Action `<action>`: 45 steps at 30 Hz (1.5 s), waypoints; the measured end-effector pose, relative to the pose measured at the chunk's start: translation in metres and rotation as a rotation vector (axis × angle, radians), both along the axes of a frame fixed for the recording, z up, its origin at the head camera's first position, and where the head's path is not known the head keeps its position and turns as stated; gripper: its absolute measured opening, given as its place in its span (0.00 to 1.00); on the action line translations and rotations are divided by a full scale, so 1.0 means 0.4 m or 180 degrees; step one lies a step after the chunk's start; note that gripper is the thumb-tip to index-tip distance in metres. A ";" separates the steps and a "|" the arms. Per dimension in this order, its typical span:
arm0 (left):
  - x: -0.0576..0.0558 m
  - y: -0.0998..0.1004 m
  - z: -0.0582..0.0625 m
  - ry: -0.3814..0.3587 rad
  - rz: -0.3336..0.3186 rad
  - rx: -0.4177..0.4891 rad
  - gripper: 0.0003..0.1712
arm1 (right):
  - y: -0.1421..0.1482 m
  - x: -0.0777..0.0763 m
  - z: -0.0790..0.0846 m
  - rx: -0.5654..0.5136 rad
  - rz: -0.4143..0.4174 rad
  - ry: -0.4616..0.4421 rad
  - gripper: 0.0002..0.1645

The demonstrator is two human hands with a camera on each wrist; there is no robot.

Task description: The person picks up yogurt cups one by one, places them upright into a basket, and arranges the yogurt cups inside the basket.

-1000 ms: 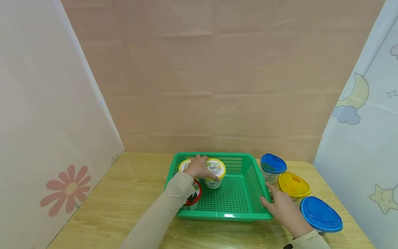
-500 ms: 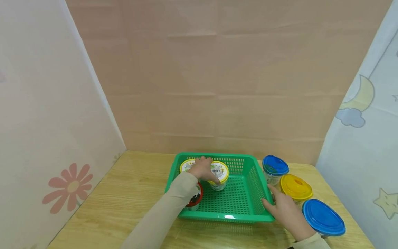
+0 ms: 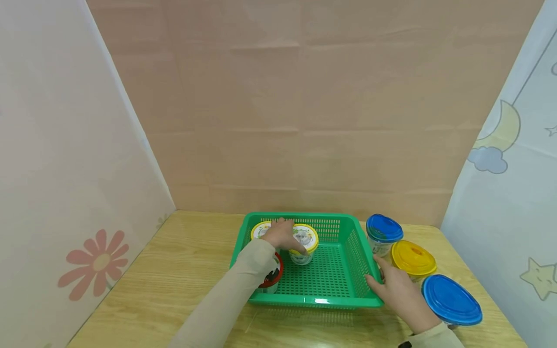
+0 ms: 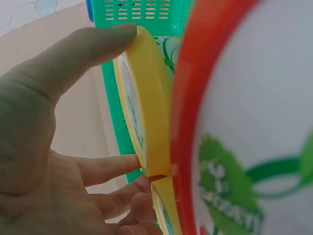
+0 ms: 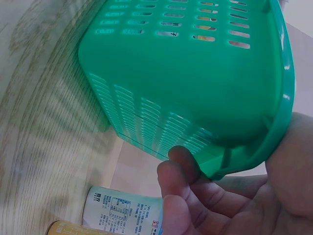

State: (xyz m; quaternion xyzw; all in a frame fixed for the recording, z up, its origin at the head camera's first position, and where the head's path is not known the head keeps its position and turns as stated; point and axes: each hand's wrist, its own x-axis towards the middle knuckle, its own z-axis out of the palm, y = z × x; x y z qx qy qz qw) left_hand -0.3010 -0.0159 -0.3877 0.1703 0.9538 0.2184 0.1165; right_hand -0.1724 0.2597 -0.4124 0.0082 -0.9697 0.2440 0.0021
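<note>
In the head view my left hand (image 3: 280,237) reaches into the green plastic basket (image 3: 313,302) and holds a yellow-lidded tub (image 3: 303,239) by its lid. The left wrist view has the thumb and a finger on opposite sides of that yellow lid (image 4: 151,107). Left of it stands a second yellow-lidded tub (image 3: 259,231), partly behind the hand. A red-rimmed tub (image 3: 271,278) is nearer me, half covered by my sleeve. My right hand (image 3: 398,290) grips the basket's right rim, thumb on the inner side, fingers outside below the edge (image 5: 281,98).
Along the table's right side stand a blue-lidded tub (image 3: 384,229), a yellow-lidded container (image 3: 413,258) and a larger blue-lidded one (image 3: 451,299). They sit close to the basket and right hand. Fabric walls enclose the wooden table (image 3: 187,261) at the back and both sides.
The head view shifts slightly. Both hands keep their places on the yellow-lidded tub and the basket rim.
</note>
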 end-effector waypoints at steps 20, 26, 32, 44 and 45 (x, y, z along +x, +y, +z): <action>-0.005 0.005 0.001 0.0119 0.0074 0.0026 0.52 | 0.001 0.000 -0.005 -0.0002 0.0017 0.0045 0.39; -0.004 0.002 0.003 0.0120 0.0044 0.0059 0.51 | 0.001 0.001 -0.005 -0.0017 0.0012 0.0040 0.39; 0.000 -0.018 0.013 0.0010 0.0074 0.0382 0.41 | 0.000 0.002 -0.006 -0.0068 -0.0009 -0.0014 0.39; 0.036 -0.118 0.098 0.0145 -0.0197 0.1035 0.29 | 0.001 0.002 -0.005 -0.0029 -0.0009 0.0026 0.39; 0.042 -0.132 0.103 0.0175 -0.0197 0.1064 0.28 | 0.001 0.002 -0.005 -0.0021 -0.0009 0.0036 0.39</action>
